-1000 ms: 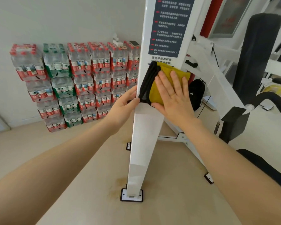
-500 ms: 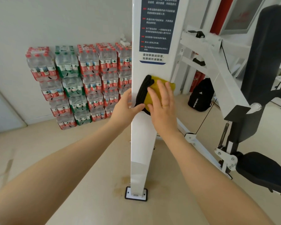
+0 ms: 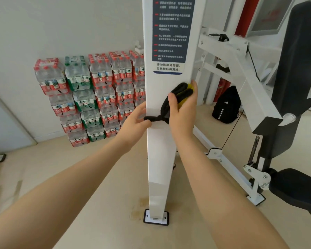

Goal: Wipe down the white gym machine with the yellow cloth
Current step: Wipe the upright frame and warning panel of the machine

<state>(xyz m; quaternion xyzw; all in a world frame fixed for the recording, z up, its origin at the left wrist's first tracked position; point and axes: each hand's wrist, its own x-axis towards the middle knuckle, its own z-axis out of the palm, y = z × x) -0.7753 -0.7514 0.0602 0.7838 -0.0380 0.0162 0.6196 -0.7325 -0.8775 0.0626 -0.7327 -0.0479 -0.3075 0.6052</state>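
my upright post (image 3: 158,159): glossy smooth white painted metal | my cloth (image 3: 182,97): soft yellow fabric, black edging | bottle packs (image 3: 90,90): shiny clear plastic wrap | seat pad (image 3: 298,189): matt black

Two bare hands: left hand (image 3: 136,121), right hand (image 3: 182,112). One yellow cloth with black trim (image 3: 176,97) under the right. One black backpack (image 3: 226,105) right of it.

cloth (image 3: 182,97) yellow, black-edged | machine (image 3: 160,150) white | backpack (image 3: 225,105) black
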